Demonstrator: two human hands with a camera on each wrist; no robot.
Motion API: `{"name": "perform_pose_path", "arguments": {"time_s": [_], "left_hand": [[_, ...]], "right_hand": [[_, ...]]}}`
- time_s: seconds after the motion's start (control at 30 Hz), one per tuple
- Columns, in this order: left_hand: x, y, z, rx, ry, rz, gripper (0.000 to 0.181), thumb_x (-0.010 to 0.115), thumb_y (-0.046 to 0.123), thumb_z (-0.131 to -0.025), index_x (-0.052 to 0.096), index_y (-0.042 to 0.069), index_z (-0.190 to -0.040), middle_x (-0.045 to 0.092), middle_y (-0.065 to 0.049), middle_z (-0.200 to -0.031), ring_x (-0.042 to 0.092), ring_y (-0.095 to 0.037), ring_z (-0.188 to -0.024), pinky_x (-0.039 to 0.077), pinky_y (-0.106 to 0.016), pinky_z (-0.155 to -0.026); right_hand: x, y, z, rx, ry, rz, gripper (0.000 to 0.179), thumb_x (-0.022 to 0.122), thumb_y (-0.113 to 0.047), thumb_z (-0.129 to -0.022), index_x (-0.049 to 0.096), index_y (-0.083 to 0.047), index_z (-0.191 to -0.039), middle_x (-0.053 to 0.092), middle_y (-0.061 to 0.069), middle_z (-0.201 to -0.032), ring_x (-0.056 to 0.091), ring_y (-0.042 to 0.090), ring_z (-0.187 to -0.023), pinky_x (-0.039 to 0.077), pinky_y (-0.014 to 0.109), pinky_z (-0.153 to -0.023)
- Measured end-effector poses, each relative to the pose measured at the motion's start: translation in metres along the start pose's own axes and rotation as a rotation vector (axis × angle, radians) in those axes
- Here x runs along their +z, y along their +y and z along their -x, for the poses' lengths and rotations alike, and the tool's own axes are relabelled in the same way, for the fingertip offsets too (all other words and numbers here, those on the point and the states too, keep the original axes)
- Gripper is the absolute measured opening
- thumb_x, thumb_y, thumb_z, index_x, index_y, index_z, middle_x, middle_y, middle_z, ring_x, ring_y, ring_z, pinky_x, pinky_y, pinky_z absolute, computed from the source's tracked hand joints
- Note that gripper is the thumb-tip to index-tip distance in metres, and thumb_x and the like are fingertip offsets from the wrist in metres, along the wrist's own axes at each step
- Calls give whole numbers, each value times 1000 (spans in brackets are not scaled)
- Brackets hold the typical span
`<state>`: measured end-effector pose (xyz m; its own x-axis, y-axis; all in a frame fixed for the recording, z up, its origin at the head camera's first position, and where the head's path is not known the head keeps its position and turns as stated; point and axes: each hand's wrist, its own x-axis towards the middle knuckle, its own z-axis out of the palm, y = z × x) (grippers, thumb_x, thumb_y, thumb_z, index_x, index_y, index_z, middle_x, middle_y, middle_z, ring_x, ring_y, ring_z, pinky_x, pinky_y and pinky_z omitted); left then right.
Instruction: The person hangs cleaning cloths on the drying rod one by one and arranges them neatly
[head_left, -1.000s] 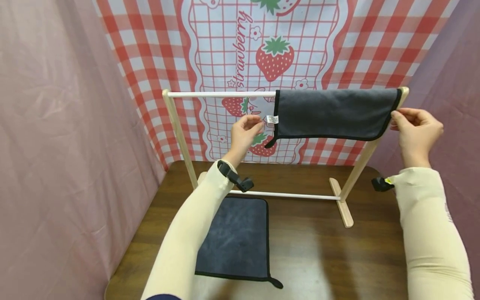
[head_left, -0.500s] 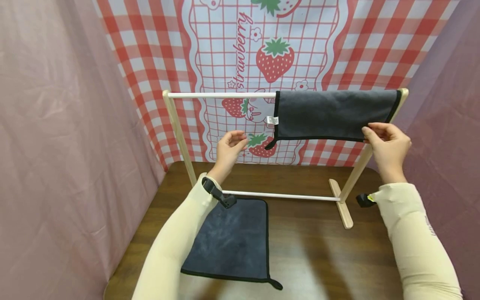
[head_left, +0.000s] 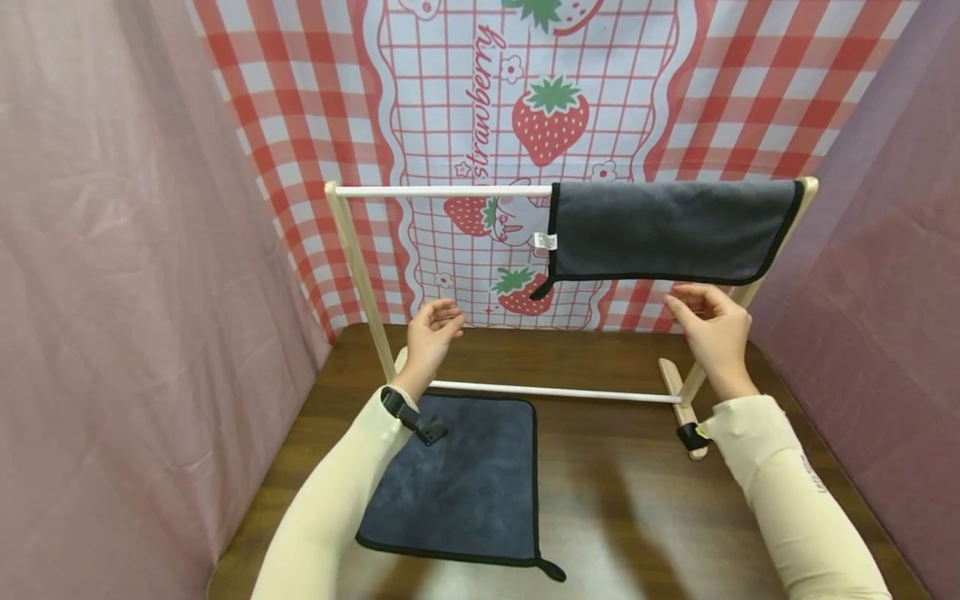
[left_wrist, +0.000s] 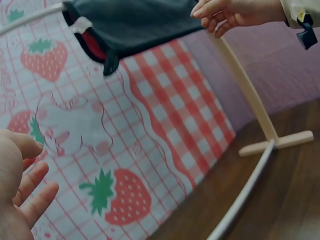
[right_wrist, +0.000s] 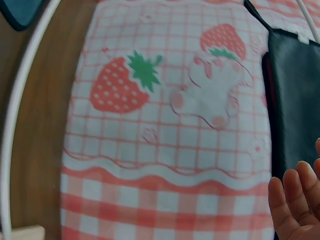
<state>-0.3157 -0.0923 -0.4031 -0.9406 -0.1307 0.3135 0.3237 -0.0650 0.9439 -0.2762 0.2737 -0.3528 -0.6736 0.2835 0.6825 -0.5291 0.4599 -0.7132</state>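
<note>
A dark grey towel (head_left: 667, 233) with black edging hangs folded over the right half of the rack's white top rail (head_left: 442, 192). Its white tag and black loop show at its left edge. Just below its lower hem is my right hand (head_left: 712, 329), fingers loosely bent, holding nothing. My left hand (head_left: 431, 337) hovers in front of the rack's left half, relaxed, with nothing in it. A second dark grey towel (head_left: 465, 483) lies flat on the table below my left hand, its loop at the near right corner; my left forearm covers part of its left side.
The wooden rack's left post (head_left: 360, 283) and right foot (head_left: 678, 400) stand on the brown table (head_left: 600, 500), joined by a white lower rail (head_left: 555, 390). Behind hangs a strawberry-print cloth (head_left: 551, 121). Pink curtains (head_left: 135, 292) close both sides.
My right hand has left the hanging towel's right edge and moved down and left. My left hand has moved down and left, away from the tag. The hanging towel stays in place.
</note>
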Motion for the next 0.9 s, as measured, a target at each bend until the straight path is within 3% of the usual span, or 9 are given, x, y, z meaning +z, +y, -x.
{"name": "perform_pose_path", "arguments": {"time_s": [0.17,0.37,0.43,0.67,0.9], "left_hand": [[-13,-18,9,-41,21,-30,32,66,-8,-90,58,-10,-121,63,-27,-111,64,-13,-87,56,-23,-71],[-35,-29,16,-89,81,-20,34,65,-7,-90,56,-10,-123,63,-23,-109,62,-7,-82,57,-29,-72],[-45,-32,17,-90,122,-21,34,65,-7,-90,55,-10,-122,63,-21,-107,61,-5,-81,57,-28,-72],[-84,-45,7,-97,293,2,36,64,-7,-90,53,-10,-124,63,-18,-104,60,-1,-78,52,-15,-65],[-114,-52,0,-100,426,10,38,62,-10,-88,52,-10,-125,59,-4,-96,59,-3,-76,49,-15,-61]], "right_hand": [[16,13,23,11,-72,30,16,77,3,-83,73,9,-97,64,-19,-75,56,-10,-65,44,7,-59],[34,27,50,-2,-181,61,16,80,-7,-84,75,1,-98,72,8,-81,58,-5,-68,44,10,-60],[39,30,58,-10,-220,80,16,80,-8,-84,74,-2,-98,72,11,-82,59,-5,-68,45,10,-61],[62,40,90,-62,-337,55,18,80,-3,-82,72,2,-98,71,9,-80,60,2,-68,47,12,-61],[87,47,124,-119,-446,49,20,83,-2,-77,73,-2,-94,68,1,-76,61,8,-65,53,27,-57]]}}
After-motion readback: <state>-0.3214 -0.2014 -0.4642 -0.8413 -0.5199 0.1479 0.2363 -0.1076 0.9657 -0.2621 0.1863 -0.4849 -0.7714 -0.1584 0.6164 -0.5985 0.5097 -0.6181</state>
